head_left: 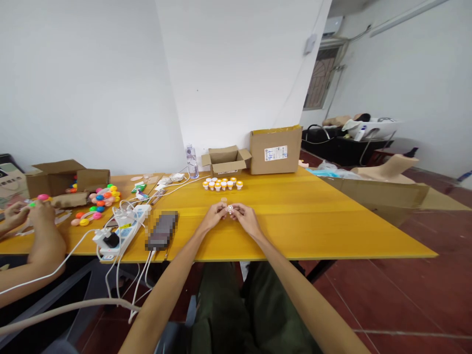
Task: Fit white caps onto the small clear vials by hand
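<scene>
A small white piece with dark spots [230, 209] is pinched between the fingertips of both hands just above the yellow table; its kind is too small to make out. My left hand [215, 215] closes on it from the left, thumb and forefinger together. From the other side my right hand [247, 219] grips it the same way. Right behind the fingers a small pale peach round bit [223, 199] shows, partly hidden. Farther back on the table stands a cluster of several small white pieces with orange rings [218, 186], apart from both hands.
An open small carton [225, 168], a taller cardboard box [276, 155] and a water bottle [191, 162] stand against the wall. Left lie a phone [162, 231] and a power strip [136, 223] with cables. A co-worker's hands [42, 214] work beside colourful balls [105, 197].
</scene>
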`<action>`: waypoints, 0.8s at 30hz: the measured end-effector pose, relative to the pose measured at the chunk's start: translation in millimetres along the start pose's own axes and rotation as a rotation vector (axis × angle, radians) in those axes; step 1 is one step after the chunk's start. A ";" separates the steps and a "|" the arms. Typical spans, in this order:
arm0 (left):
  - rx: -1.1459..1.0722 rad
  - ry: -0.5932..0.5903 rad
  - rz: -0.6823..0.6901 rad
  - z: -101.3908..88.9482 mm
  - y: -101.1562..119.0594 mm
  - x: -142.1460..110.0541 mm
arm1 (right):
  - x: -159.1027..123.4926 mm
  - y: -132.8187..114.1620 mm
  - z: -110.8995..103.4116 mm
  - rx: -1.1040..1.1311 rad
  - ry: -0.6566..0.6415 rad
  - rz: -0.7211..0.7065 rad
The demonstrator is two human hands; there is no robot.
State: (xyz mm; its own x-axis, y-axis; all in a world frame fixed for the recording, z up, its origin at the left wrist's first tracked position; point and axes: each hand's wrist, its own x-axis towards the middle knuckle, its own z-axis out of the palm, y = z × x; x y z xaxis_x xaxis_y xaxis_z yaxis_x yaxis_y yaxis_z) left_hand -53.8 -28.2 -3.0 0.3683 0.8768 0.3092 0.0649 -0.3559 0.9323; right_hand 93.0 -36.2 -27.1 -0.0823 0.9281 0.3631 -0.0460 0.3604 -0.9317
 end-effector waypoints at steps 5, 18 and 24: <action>0.023 0.004 -0.010 -1.1 -3.7 0.4 | 0.0 -0.3 0.3 -0.009 0.002 -0.007; 0.037 0.000 -0.003 -0.6 -3.0 0.2 | 0.3 -1.9 2.0 0.006 0.022 0.017; 0.039 0.001 0.016 0.4 -1.0 -0.7 | 0.6 -1.5 2.3 -0.006 0.016 0.015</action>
State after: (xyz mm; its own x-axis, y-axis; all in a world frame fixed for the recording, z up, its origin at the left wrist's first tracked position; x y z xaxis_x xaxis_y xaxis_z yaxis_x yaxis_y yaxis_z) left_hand -53.8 -28.5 -4.2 0.3682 0.8713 0.3246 0.0946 -0.3824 0.9191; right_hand 90.7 -36.4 -25.5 -0.0674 0.9348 0.3487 -0.0384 0.3468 -0.9371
